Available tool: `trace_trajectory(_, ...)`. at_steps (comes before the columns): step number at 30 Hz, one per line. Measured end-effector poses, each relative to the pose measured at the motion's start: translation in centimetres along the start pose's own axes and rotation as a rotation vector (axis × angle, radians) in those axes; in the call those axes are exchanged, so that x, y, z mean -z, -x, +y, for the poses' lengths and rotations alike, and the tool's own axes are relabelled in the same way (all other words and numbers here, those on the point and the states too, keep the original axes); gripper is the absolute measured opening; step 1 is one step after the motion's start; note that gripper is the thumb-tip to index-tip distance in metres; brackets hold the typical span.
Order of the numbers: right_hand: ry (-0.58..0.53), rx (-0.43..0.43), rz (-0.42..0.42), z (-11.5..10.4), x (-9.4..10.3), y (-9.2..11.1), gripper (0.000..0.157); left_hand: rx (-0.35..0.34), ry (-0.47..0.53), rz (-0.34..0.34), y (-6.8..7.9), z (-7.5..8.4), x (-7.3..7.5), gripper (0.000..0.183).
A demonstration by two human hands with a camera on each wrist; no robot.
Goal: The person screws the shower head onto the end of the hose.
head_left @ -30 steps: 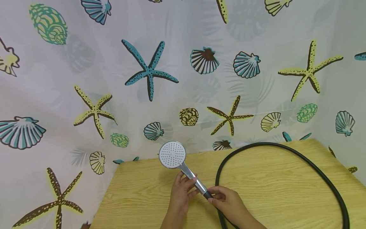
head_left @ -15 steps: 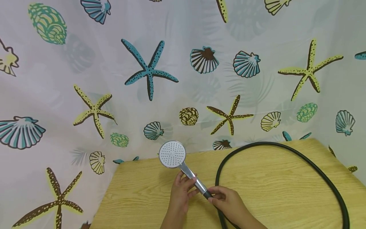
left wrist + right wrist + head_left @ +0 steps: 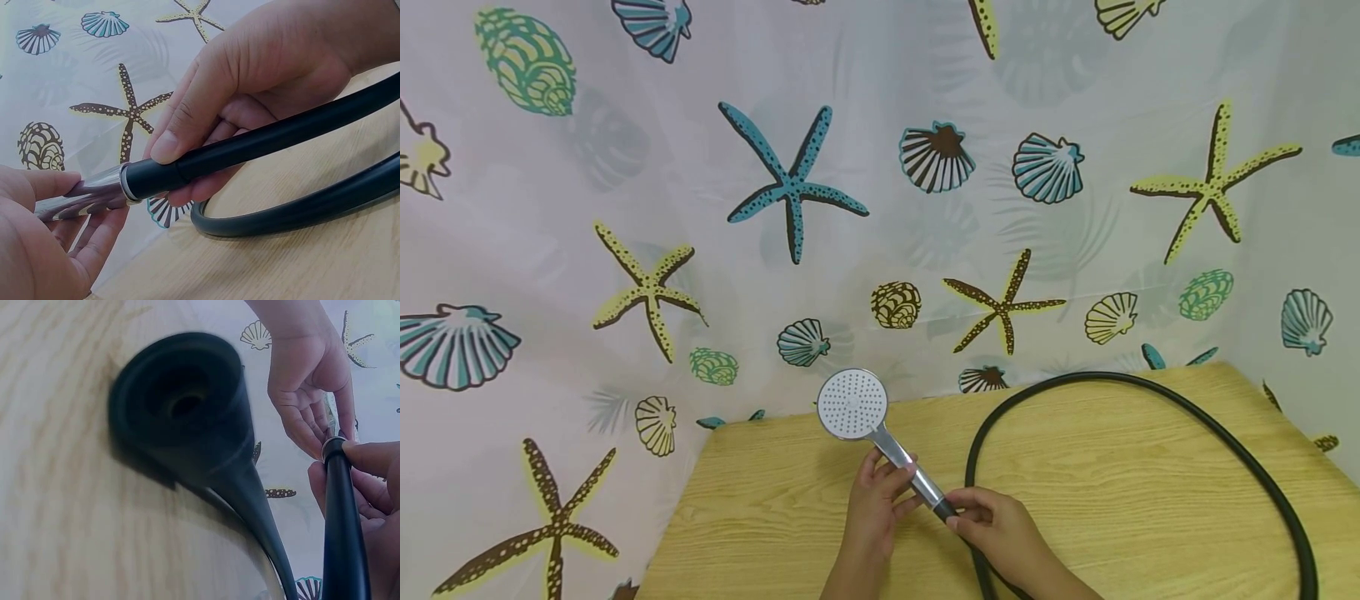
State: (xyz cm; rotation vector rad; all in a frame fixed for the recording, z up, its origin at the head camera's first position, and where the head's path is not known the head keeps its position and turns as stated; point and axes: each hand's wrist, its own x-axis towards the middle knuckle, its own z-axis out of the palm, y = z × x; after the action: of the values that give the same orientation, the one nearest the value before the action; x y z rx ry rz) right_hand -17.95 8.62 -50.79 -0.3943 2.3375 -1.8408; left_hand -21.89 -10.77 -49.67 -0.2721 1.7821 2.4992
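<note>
A hand shower (image 3: 852,404) with a round white dotted face and a chrome handle is held up at a slant over the table. My left hand (image 3: 874,504) grips the chrome handle (image 3: 100,194) between thumb and fingers. Just below it, my right hand (image 3: 1000,529) pinches the black collar (image 3: 153,177) of a black hose (image 3: 262,144), thumb on top and fingers beneath. The collar meets the handle's lower end at a pale ring (image 3: 128,182). How far it is screwed on I cannot tell.
The hose's wide conical free end (image 3: 187,406), hollow inside, shows close up in the right wrist view. Its long loop (image 3: 1093,377) curves across the right of the wooden table (image 3: 760,500). A curtain (image 3: 880,208) printed with shells and starfish hangs behind.
</note>
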Motion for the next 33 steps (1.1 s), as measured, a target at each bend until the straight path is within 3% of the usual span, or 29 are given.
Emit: trace_trajectory(33, -0.07, -0.005, -0.038, 0.62, 0.19, -0.29, 0.041, 0.005, 0.002, -0.01, 0.08, 0.18, 0.12, 0.059)
